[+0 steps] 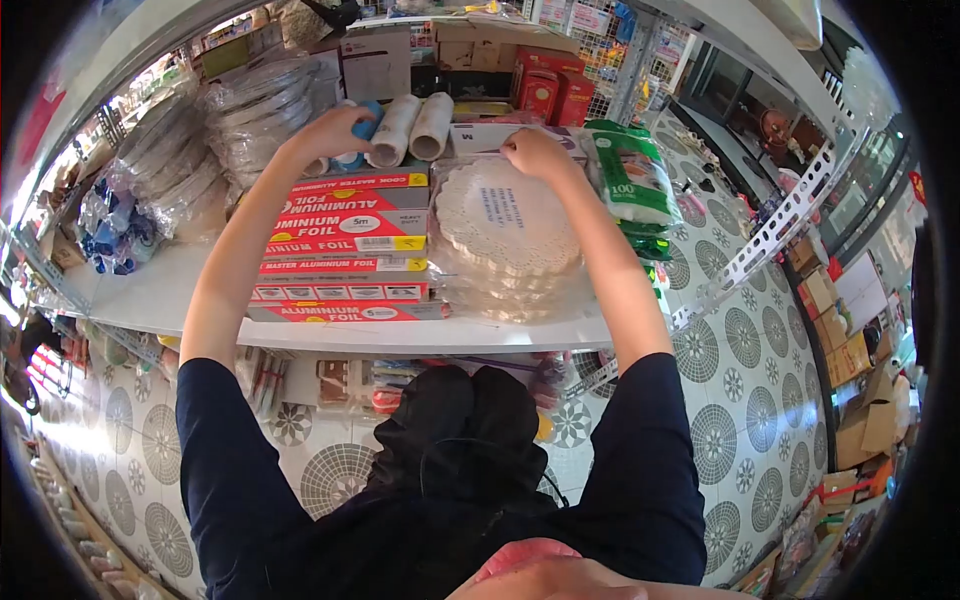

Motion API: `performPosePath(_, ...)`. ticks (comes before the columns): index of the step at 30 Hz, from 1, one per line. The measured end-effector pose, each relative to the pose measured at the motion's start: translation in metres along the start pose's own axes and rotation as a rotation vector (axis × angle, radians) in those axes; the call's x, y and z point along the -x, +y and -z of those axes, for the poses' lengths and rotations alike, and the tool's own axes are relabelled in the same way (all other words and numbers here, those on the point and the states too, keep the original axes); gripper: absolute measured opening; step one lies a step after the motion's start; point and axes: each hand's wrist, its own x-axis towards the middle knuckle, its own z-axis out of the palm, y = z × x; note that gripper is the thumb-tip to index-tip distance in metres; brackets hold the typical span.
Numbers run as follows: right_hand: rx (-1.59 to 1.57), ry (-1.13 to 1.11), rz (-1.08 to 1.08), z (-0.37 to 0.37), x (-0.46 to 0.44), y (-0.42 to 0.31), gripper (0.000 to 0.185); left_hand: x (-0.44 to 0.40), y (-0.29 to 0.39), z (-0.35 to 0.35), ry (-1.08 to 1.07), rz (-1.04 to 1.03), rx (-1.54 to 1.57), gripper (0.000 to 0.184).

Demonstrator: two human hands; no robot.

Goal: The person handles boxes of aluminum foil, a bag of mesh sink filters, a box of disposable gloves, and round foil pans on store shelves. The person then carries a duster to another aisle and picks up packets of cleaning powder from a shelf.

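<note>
Toward the back of the white shelf (500, 338), a blue roll (371, 118) lies just left of two white rolls (414, 128). The left hand (338, 133) reaches over the blue roll, fingers and thumb parted; whether it grips the roll, I cannot tell. Right of the white rolls is a white box (478, 138) marked M, and the right hand (537, 152) is at its front side, fingers curled; its hold, if any, cannot be made out. Nearer the front edge are stacked aluminium foil boxes (345, 222) and, beside them, lacy round doilies (505, 225) in clear plastic. A green-and-white pack (630, 175) sits to the right, plastic-wrapped round stacks (262, 110) to the left, and red boxes (552, 90) farther back.
</note>
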Motion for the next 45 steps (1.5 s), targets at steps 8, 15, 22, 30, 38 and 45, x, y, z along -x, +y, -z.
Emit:
performPosePath(8, 0.030, 0.154, -0.050, 0.011, 0.037, -0.083, 0.035, -0.025, 0.062, -0.044, 0.058, 0.262, -0.274, 0.078)
performPosePath(15, -0.012, 0.361, 0.053, -0.031, 0.039, -0.078, 0.033, -0.022, 0.064, -0.026, 0.288, 0.429, -0.188, 0.065)
performPosePath(22, 0.004, 0.449, 0.095, -0.036, 0.041, -0.078, 0.031, 0.001, 0.027, 0.020, 0.485, 0.569, 1.450, 0.055)
performPosePath(30, -0.822, 0.746, 0.065, -0.005, 0.036, -0.082, 0.035, -0.002, 0.064, 0.012, 0.100, 0.312, 1.645, 0.047)
performPosePath(38, -1.754, 0.567, -0.039, 0.011, 0.042, -0.066, 0.063, -0.016, 0.033, -0.022, 0.306, -0.072, 1.551, 0.051)
performPosePath(45, -1.727, 0.557, -0.012, 0.016, 0.049, -0.075, 0.037, -0.002, 0.059, -0.015, 0.205, -0.029, 1.607, 0.051)
